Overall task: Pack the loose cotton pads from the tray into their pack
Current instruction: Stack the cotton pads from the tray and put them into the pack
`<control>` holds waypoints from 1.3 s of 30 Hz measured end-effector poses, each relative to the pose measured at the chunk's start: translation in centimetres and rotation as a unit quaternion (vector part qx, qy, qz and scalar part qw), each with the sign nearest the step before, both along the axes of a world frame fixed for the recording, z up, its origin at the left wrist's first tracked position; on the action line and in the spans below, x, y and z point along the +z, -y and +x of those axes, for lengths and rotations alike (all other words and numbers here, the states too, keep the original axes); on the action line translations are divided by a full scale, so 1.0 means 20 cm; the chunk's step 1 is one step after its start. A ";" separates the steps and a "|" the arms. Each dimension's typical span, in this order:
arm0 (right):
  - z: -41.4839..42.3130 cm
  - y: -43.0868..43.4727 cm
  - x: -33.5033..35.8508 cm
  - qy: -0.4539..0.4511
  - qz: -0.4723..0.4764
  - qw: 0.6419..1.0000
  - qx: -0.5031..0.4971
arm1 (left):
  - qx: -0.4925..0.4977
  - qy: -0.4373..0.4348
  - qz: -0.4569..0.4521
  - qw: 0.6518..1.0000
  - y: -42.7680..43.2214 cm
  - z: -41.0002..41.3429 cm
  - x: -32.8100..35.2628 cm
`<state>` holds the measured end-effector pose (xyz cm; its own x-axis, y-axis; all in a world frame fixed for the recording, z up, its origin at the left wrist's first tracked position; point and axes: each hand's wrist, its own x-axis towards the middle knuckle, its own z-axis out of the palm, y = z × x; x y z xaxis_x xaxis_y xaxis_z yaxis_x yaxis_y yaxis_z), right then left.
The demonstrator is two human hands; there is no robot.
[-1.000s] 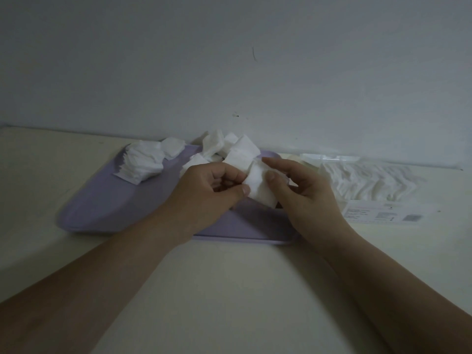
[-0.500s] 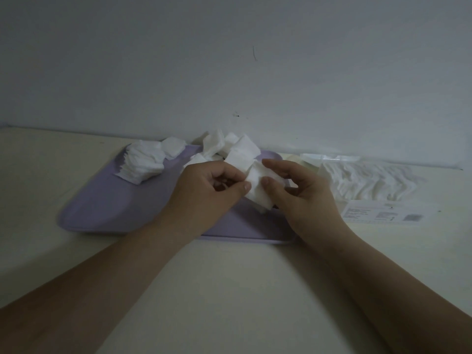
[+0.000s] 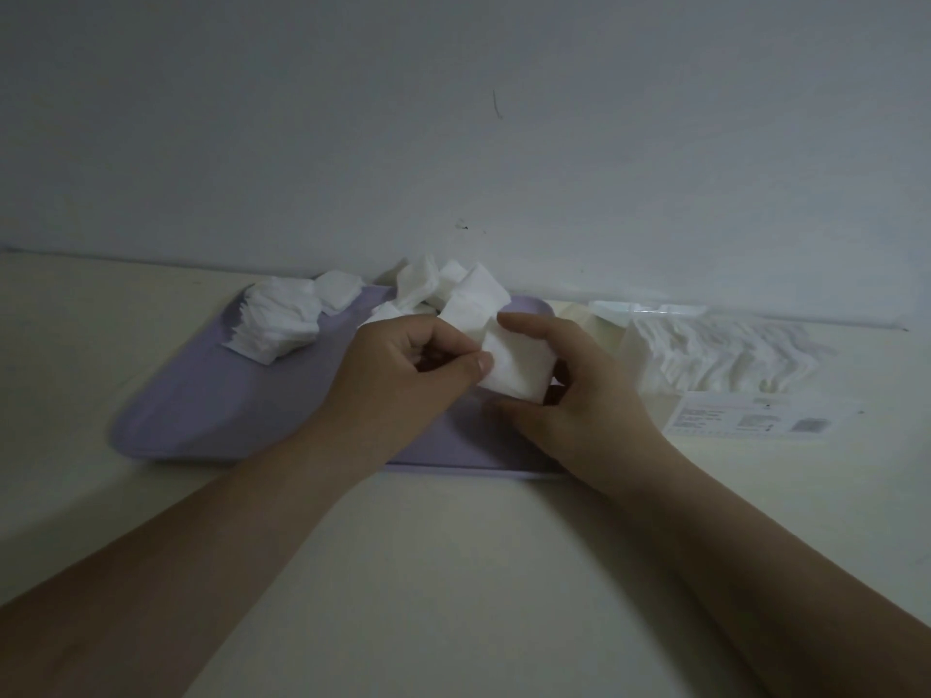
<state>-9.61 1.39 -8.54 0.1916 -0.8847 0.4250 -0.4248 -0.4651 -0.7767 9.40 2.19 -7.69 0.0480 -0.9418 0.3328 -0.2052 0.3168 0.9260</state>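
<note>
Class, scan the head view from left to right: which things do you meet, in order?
stacked cotton pads → left hand → held cotton pads → right hand → pack

Tray (image 3: pixel 211 410) on the counter (image 3: pixel 453 571) against the wall (image 3: pixel 453 118), stack of cotton pads (image 3: pixel 277 324) at its far left corner, loose heap of pads (image 3: pixel 453 289) at its far middle, pack (image 3: pixel 720 365) just right of tray, both hands (image 3: pixel 403 375) above the tray's right half

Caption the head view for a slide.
Left hand and right hand hold a stack of white square cotton pads over the lilac plastic tray.
</note>
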 end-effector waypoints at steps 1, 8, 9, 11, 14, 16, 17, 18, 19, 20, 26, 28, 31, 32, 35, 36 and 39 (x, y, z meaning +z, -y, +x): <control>0.01 0.00 0.00 -0.003 -0.016 1.000 -0.010 | -0.003 -0.004 0.004 1.000 0.00 0.00 0.00; 0.01 -0.01 -0.01 0.003 -0.041 0.999 -0.029 | 0.023 -0.009 0.001 1.000 -0.01 0.00 0.02; 0.02 -0.01 -0.01 0.007 -0.042 0.999 -0.032 | 0.024 -0.008 0.004 1.000 -0.02 0.00 0.02; 0.02 0.00 -0.01 0.016 -0.043 0.998 -0.037 | 0.021 -0.001 0.015 1.000 -0.02 0.00 0.03; 0.02 0.00 -0.01 0.024 -0.045 0.998 -0.040 | 0.001 0.005 0.035 0.999 -0.01 -0.01 0.02; 0.02 0.00 -0.02 0.027 -0.048 0.998 -0.039 | -0.008 0.013 0.039 0.999 -0.01 -0.01 0.02; 0.02 0.00 -0.02 0.028 -0.050 0.998 -0.037 | -0.010 0.019 0.039 0.999 -0.01 -0.01 0.03; 0.02 0.00 -0.02 0.028 -0.052 0.998 -0.035 | -0.011 0.024 0.039 0.999 -0.01 -0.01 0.02; 0.02 0.00 -0.02 0.029 -0.051 0.998 -0.033 | -0.012 0.027 0.040 0.999 -0.01 -0.01 0.03; 0.02 0.00 -0.02 0.029 -0.050 0.998 -0.032 | -0.013 0.029 0.040 0.999 -0.01 -0.01 0.02; 0.01 -0.01 -0.01 0.036 -0.031 0.999 -0.016 | -0.037 0.045 0.051 0.997 -0.01 -0.01 0.00; 0.00 -0.01 -0.01 0.059 0.015 0.998 0.013 | -0.040 0.047 0.049 0.997 0.00 -0.01 0.00; -0.01 0.00 0.01 0.088 0.048 0.994 0.032 | -0.030 0.050 0.039 0.998 0.01 0.00 -0.01; -0.01 0.00 0.01 0.089 0.039 0.995 0.029 | -0.018 0.047 0.036 0.998 0.01 0.00 -0.02; -0.02 0.00 0.02 0.050 0.011 0.999 0.016 | -0.003 0.033 0.059 0.998 0.03 0.01 -0.02; -0.03 0.00 0.02 0.033 0.004 0.999 0.014 | -0.015 0.041 0.071 0.997 0.03 0.01 -0.02; -0.02 0.00 0.02 0.015 -0.002 0.999 0.029 | -0.041 0.086 0.052 0.994 0.02 0.01 -0.02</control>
<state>-9.99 1.48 -8.12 0.2298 -0.8705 0.4353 -0.3735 -0.4919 -0.7865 9.65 1.81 -8.04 -0.0796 -0.9698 0.2306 -0.3415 0.2439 0.9077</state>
